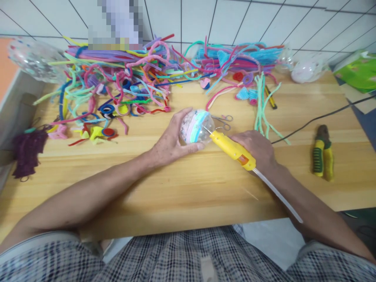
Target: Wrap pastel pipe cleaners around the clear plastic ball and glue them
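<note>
My left hand (175,137) is wrapped round the left side of a clear plastic ball (185,127), tilted above the wooden table. Bands of pink, mint and blue pipe cleaner (197,124) circle the ball's middle. In my right hand (258,147) is a yellow hot glue gun (230,147), with a long translucent glue stick (277,194) sticking out of its rear. The gun's metal nozzle points at the ball's right half, close to the bands; whether it touches I cannot tell. Behind the ball lies a pair of small scissors (225,121), partly hidden.
Tangled pipe cleaners (117,86) heap along the back. Mint pipe cleaners (260,105) lie beside a yellow-black utility knife (270,98). Green-yellow pliers (322,152) rest at right, near a dark cable (317,118). A purple tassel (31,150) sits at left; clear balloon-like balls (307,70) stand behind.
</note>
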`<state>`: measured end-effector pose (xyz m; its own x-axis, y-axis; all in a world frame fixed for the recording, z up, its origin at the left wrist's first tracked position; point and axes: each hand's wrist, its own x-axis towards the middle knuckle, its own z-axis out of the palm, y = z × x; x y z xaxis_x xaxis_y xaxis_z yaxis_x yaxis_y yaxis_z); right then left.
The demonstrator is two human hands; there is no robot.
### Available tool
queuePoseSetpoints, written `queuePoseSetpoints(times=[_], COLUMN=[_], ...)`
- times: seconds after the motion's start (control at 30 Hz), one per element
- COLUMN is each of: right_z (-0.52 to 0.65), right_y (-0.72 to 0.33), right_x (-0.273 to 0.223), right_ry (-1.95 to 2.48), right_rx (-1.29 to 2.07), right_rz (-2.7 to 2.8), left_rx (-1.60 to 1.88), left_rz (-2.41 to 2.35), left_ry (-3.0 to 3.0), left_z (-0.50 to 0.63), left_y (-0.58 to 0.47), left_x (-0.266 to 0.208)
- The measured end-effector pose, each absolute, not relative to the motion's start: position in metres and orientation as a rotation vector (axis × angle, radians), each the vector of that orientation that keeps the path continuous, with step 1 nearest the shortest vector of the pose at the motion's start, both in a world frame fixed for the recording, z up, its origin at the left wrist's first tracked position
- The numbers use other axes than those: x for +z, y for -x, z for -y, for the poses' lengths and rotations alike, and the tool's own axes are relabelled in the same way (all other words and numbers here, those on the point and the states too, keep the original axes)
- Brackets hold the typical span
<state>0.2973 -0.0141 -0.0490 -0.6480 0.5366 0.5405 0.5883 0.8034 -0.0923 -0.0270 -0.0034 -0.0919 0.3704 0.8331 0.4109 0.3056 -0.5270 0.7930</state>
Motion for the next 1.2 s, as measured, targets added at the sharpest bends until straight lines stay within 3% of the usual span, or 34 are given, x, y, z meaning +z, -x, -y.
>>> queuePoseSetpoints(times=[0.5,1.2], right_z=[0.016,0.020], right_y=[-0.295,-0.301], right_x=[-0.045,-0.039], right_ry=[0.777,0.816], right_rx=[-0.125,0.196], right_rz=[2.414,2.343], left_rx=[1.130,1.180], left_rz=[-0.941,-0.936], left_ry=[-2.084,-2.112], left_z=[0.005,0.004], left_y=[0.027,0.026], left_x=[-0.094,-0.094])
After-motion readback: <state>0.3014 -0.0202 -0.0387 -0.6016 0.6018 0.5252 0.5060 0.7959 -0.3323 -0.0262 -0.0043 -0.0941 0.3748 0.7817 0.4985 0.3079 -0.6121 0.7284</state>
